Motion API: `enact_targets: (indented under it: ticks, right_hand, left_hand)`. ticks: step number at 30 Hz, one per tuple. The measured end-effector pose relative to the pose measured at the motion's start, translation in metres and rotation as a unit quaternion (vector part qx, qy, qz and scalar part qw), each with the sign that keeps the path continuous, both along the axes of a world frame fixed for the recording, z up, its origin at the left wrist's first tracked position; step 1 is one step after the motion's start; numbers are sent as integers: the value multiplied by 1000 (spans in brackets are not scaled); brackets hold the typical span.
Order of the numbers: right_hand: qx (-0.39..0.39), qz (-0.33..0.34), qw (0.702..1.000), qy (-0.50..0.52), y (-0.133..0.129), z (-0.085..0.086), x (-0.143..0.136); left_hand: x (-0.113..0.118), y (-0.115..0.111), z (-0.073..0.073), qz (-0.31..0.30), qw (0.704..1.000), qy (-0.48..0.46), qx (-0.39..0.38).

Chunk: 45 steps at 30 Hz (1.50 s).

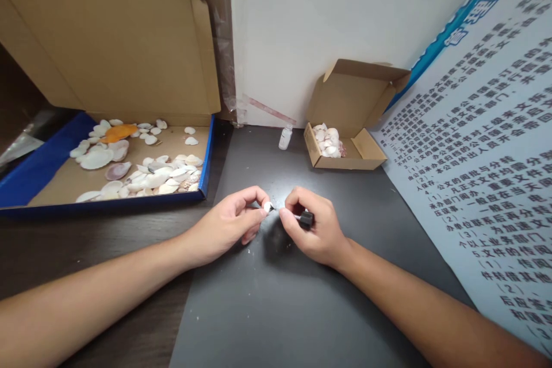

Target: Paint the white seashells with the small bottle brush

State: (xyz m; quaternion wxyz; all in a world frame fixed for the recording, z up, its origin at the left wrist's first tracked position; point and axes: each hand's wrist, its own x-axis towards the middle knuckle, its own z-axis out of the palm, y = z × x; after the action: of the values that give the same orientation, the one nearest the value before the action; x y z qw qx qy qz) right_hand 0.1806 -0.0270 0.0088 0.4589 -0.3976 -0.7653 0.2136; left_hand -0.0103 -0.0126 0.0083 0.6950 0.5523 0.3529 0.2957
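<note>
Between the thumb and fingertips of my left hand [237, 215] is a small white shell [268, 207]. My right hand [317, 227] is closed around a thin brush with a black cap [306, 219] at its back end. The brush's dark tip points left and meets the shell, or comes very close to it. Both hands are just above a dark grey mat [241, 310]. Beyond them stands a small clear bottle [285, 138], whose contents I cannot make out.
At the left, an open blue-edged cardboard box [207, 155] holds many shells and an orange piece [118, 133]. A smaller open carton [351, 162] with pale shells stands at the back right. A white panel [276, 40] rises behind; a printed sheet [487, 184] borders the right.
</note>
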Motion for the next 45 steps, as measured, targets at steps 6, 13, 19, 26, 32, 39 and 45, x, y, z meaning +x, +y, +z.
enact_targets:
  ticks: [6,13,19,26,32,39,45]
  right_hand:
    - [-15,1,999,32,-2,2,0]
    - [-48,-7,998,36,-1,1,0]
    - [-60,-8,998,18,0,1,0]
    - [-58,7,998,11,0,0,-1]
    - [-53,1,998,23,0,-1,0]
    - [-49,-23,998,23,0,0,0]
    - [-38,-35,999,0,0,1,-1]
  left_hand:
    - [0,-1,1,-1,1000,15,12]
    - [0,-1,1,-16,999,24,27]
    - [0,-2,1,-31,999,24,26]
    - [-1,-1,-1,-34,999,21,29]
    - [-2,-2,-1,-35,999,25,32]
    - [-1,-1,-1,-30,998,31,36]
    - [-1,0,1,-27,998,29,48]
